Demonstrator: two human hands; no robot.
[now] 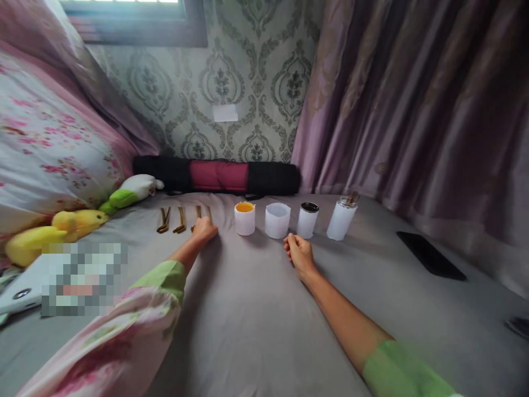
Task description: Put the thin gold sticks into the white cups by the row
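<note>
Curling over brass tongs point(203, 212), left hand point(204, 229); right hand point(300, 252) fisted near white cups point(277, 221).

Three brass-coloured tongs point(181, 219) lie side by side on the grey bed point(256, 309), left of frame centre, tips pointing away. The rightmost pair point(199, 211) is partly covered by the left hand point(204, 229).

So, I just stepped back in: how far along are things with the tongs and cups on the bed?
Done: the rightmost cup already holds some brown sticks. In hand: the left hand rests on one pair of tongs; the right hand lies closed on the sheet. Left: two more tongs lie untouched, and three cups show no sticks.
</note>
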